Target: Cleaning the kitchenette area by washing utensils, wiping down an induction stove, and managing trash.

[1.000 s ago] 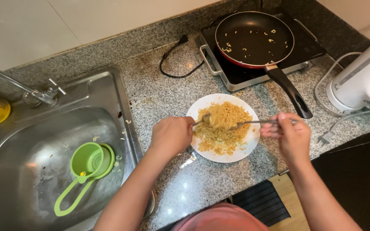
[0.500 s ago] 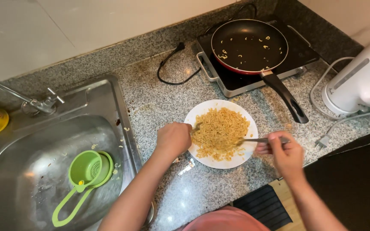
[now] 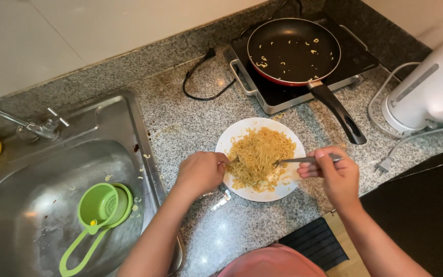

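A white plate (image 3: 288, 187) heaped with yellow noodles (image 3: 260, 154) sits on the speckled granite counter (image 3: 180, 123). My left hand (image 3: 199, 173) is closed at the plate's left rim, holding a utensil whose tip pokes into the noodles. My right hand (image 3: 334, 172) is at the plate's right side, gripping a metal fork (image 3: 296, 160) with its tines in the noodles.
Behind the plate a black frying pan (image 3: 293, 48) with noodle scraps rests on an induction hob (image 3: 283, 95). At right stands a white kettle (image 3: 431, 87) with its cord. At left, the steel sink (image 3: 37, 174) holds a green strainer (image 3: 101, 208); a tap (image 3: 37, 125) stands behind.
The view has shifted slightly. My right hand has brought the fork in from the plate's right edge so its tines sit in the noodles; my left hand stays at the left rim.
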